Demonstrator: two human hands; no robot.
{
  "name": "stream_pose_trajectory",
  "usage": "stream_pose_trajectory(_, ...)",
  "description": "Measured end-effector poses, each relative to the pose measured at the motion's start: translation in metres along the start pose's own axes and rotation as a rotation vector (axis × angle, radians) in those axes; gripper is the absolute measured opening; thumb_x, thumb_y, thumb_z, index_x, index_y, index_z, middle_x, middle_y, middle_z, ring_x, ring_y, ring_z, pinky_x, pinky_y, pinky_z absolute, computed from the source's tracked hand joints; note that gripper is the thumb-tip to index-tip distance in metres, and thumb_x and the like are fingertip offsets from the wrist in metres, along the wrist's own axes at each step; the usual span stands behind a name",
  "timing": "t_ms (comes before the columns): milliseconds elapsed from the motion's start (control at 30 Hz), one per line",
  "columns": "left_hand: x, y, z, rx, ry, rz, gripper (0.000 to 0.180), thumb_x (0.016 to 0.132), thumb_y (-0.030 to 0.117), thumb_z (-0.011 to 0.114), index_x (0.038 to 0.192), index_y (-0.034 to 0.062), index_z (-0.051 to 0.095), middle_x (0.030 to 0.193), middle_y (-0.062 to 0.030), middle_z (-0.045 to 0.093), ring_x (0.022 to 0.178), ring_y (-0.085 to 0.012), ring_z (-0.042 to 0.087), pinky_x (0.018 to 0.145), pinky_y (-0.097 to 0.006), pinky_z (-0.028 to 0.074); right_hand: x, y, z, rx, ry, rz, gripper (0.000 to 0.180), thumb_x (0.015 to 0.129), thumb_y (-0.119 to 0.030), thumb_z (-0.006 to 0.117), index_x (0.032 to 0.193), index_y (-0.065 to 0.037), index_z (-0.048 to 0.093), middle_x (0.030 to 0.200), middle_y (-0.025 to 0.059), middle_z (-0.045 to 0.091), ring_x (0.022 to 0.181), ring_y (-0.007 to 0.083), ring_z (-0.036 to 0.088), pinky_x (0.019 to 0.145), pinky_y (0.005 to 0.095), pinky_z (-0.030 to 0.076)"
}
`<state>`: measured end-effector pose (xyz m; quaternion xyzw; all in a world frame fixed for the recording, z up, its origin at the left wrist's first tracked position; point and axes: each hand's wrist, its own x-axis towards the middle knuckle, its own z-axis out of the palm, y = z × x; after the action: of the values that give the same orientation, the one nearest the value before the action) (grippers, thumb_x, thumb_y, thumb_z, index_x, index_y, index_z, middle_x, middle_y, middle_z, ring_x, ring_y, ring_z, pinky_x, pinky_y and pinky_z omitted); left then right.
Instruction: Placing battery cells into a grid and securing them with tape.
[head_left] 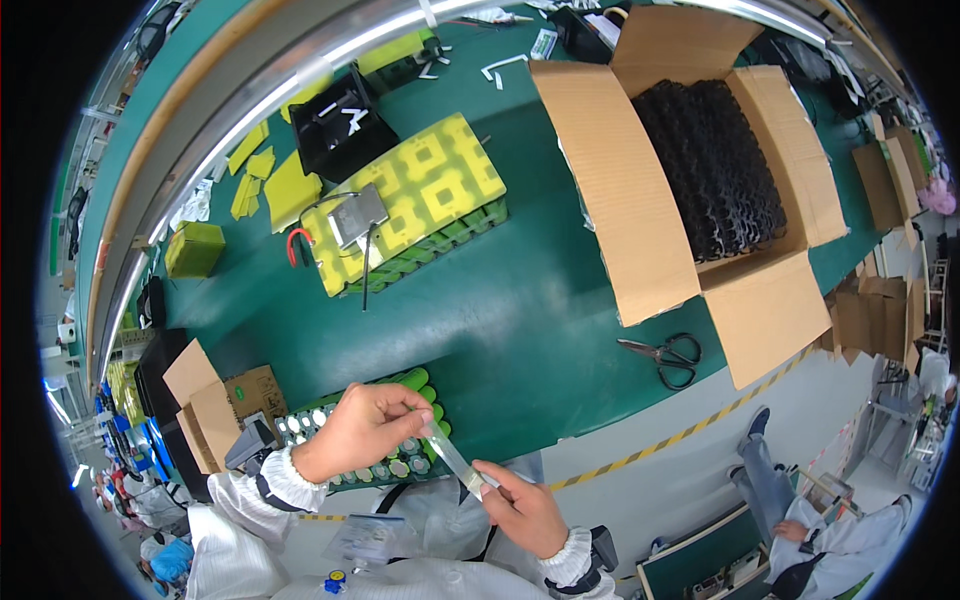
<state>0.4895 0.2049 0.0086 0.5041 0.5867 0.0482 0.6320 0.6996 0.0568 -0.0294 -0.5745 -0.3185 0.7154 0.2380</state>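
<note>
My left hand [362,430] and my right hand [522,510] together hold a narrow clear strip [452,457], stretched slantwise between them. The left hand pinches its upper end, the right hand its lower end. Right under the left hand sits a rack of green cylindrical cells [400,462] at the near edge of the green bench [520,320]. Both wrists show white sleeves with gathered cuffs.
A large battery pack with yellow top sheets [420,200] lies further back, with a black tray [342,122] behind it. An open carton of black holders [705,165] stands at the right. Black scissors [668,356] lie near the bench edge. Small cartons [212,400] sit left. Another person [830,530] sits lower right.
</note>
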Motion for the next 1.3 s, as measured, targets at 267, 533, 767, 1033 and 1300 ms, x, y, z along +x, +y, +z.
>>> stream_pose_trajectory(267,0.023,0.014,-0.003,0.458,0.065,0.223,0.008,0.085,0.005,0.068,0.084,-0.0033,0.071,0.073,-0.0103,0.070,0.062,-0.0126,0.067,0.057,-0.025,0.050,0.019,0.015,0.019,0.060,0.189,-0.051,0.037,0.096,-0.032,0.058,0.123,-0.008,0.060,0.064,0.0088,0.061,0.053,0.0175,0.059,0.052,0.0301,0.045)
stream_pose_trajectory(533,0.041,0.021,-0.010,0.435,0.174,0.416,0.007,0.077,0.002,0.072,0.082,-0.0029,0.071,0.084,-0.0156,0.070,0.070,-0.0208,0.067,0.059,-0.029,0.051,0.025,0.037,0.013,-0.034,0.315,0.039,0.037,0.094,-0.037,0.061,0.112,-0.005,0.062,0.060,0.0100,0.060,0.052,0.0173,0.058,0.051,0.0321,0.044)
stream_pose_trajectory(767,0.097,-0.016,-0.032,0.404,-0.008,0.028,0.014,0.078,0.008,0.072,0.076,-0.0056,0.071,0.062,-0.0077,0.065,0.057,-0.0102,0.058,0.055,-0.026,0.047,0.034,0.077,0.014,0.425,0.131,0.229,0.034,0.096,-0.037,0.057,0.107,-0.005,0.064,0.063,-0.0003,0.053,0.055,0.0074,0.049,0.051,0.0234,0.037)
stream_pose_trajectory(1033,0.116,-0.049,-0.034,0.410,-0.149,-0.185,0.018,0.079,0.012,0.069,0.074,-0.0048,0.064,0.063,-0.0084,0.064,0.055,-0.0127,0.060,0.053,-0.029,0.047,0.057,0.114,0.010,0.575,-0.121,0.434,0.040,0.096,-0.042,0.058,0.114,-0.007,0.067,0.063,-0.0057,0.046,0.054,0.0029,0.040,0.048,0.0201,0.033)
stream_pose_trajectory(1300,0.123,-0.061,-0.044,0.547,-0.240,-0.150,0.020,0.082,0.013,0.066,0.075,-0.0044,0.060,0.064,-0.0066,0.061,0.055,-0.0129,0.060,0.049,-0.028,0.046,0.075,0.115,0.019,0.536,-0.142,0.497,0.041,0.093,-0.043,0.062,0.103,-0.005,0.072,0.064,-0.0050,0.054,0.052,0.0043,0.040,0.046,0.0216,0.031)
